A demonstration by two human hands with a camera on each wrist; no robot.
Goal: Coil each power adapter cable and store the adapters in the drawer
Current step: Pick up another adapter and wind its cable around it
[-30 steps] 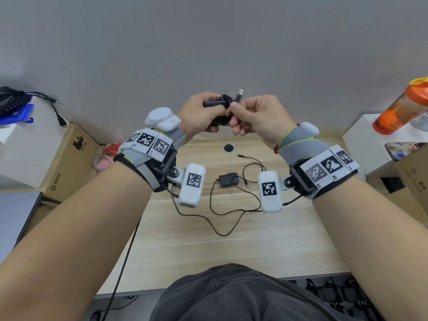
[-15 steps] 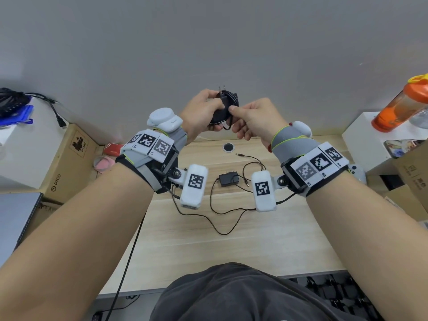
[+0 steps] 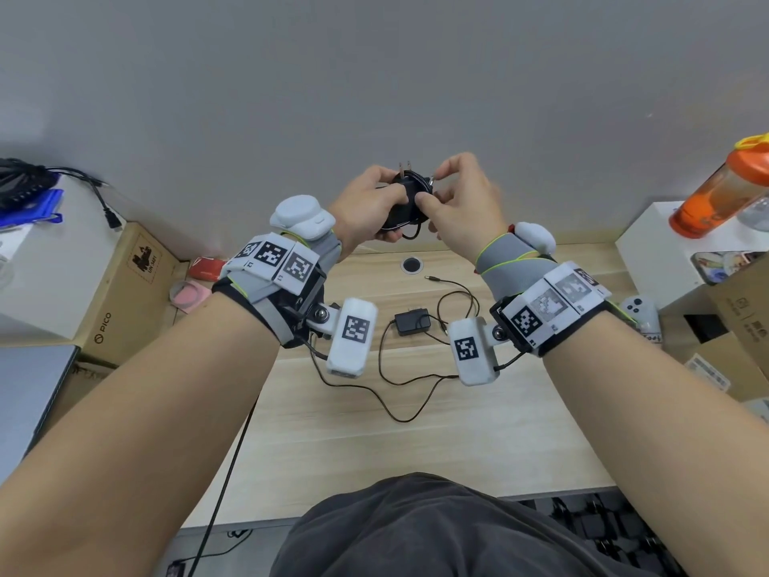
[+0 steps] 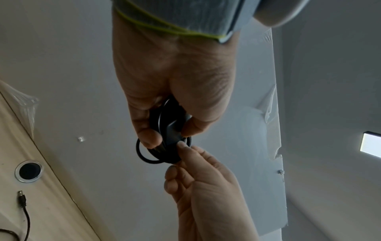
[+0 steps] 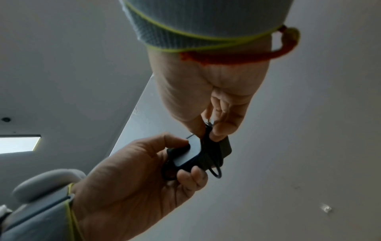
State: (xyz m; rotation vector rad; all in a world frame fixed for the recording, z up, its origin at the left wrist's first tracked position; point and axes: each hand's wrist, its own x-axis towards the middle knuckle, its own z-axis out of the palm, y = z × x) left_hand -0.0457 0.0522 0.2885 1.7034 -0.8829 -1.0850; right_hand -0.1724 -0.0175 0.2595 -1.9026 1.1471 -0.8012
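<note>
Both hands are raised over the wooden desk (image 3: 333, 451), holding one black power adapter (image 3: 407, 197) whose cable is wound around its body, prongs pointing up. My left hand (image 3: 391, 204) grips the adapter body (image 4: 172, 130) between thumb and fingers. My right hand (image 3: 432, 189) pinches the cable's end (image 5: 208, 126) against the top of the wound adapter (image 5: 185, 154). A small cable loop (image 4: 144, 156) hangs out below. A second black adapter (image 3: 412, 321) lies on the desk with its cable (image 3: 395, 410) loose and its barrel plug (image 3: 432, 279) near the back.
A round cable hole (image 3: 412, 265) is at the desk's back. A cardboard box (image 3: 125, 293) and a laptop (image 3: 25, 389) are on the left. On the right are an orange bottle (image 3: 724, 193), a white controller (image 3: 638, 310) and boxes. Several dark items (image 3: 603, 530) lie below the front edge.
The cable's free end, sticking up a second ago, has been brought round the adapter. My right hand now pinches it at the adapter's top, and both hands sit slightly higher.
</note>
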